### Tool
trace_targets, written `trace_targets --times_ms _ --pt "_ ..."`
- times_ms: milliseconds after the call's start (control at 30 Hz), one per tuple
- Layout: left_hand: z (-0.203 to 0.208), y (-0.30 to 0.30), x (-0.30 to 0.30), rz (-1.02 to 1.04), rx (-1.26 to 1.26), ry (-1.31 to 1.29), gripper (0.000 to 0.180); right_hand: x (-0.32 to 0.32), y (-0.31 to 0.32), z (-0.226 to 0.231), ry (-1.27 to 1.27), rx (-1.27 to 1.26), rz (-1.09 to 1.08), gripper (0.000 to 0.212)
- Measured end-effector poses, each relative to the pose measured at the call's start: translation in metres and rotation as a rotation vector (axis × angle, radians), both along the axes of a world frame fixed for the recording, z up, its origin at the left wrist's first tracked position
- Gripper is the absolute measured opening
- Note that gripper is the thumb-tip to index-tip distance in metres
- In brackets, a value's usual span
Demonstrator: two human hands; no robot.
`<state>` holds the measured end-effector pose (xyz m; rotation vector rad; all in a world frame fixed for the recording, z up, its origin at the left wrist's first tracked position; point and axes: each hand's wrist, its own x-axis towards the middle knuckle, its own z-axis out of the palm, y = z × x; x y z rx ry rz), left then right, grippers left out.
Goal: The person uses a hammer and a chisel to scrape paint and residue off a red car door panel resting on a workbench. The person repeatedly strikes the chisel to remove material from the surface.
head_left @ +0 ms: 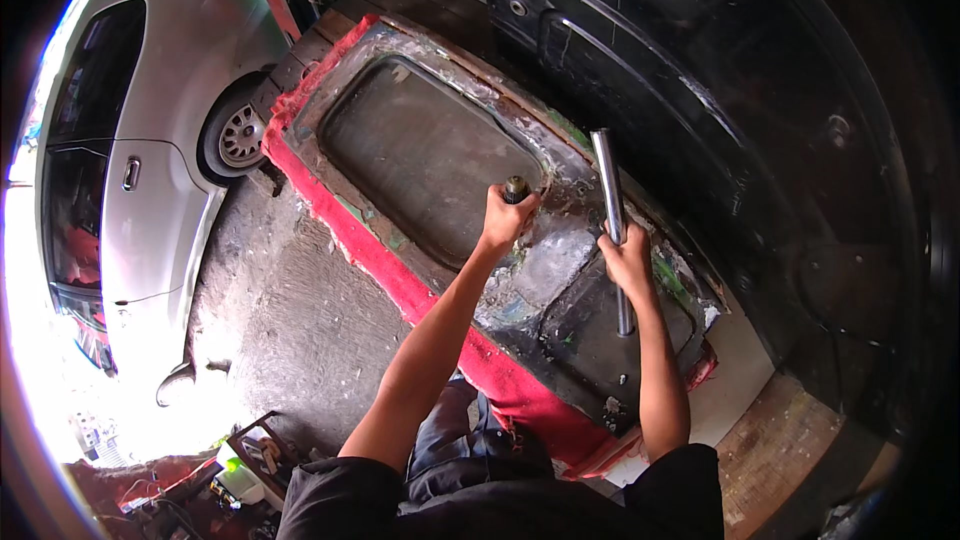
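My left hand (506,220) is closed round a short dark cylindrical part (515,190) with a brownish round top; most of it is hidden in the fist, so its kind is unclear. My right hand (627,258) grips a long shiny metal tube (606,170) near its middle. The tube's upper end points away from me, and its lower end shows below the hand. Both hands are over a worn work panel (430,140) with a large recessed area, scraped paint and loose debris. Red cloth (350,245) lines its near and left edges.
A large black vehicle panel (720,170) stands along the right side of the work panel. At the left a silver car (160,210) is parked on the concrete floor (290,310). Tools and clutter (245,470) lie at the lower left.
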<state>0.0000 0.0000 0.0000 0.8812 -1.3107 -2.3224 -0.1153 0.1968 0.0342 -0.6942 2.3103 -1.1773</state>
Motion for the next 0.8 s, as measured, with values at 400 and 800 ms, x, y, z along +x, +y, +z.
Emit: trace_targets --times_ms 400,800 --pt "-0.006 0.000 -0.007 -0.219 -0.219 -0.021 0.026 -0.026 -0.029 0.076 0.104 -0.049 -0.027 0.012" --pt "-0.006 0.001 -0.010 -0.264 -0.357 -0.068 0.026 -0.034 -0.044 0.093 0.337 -0.065 0.032 0.022"
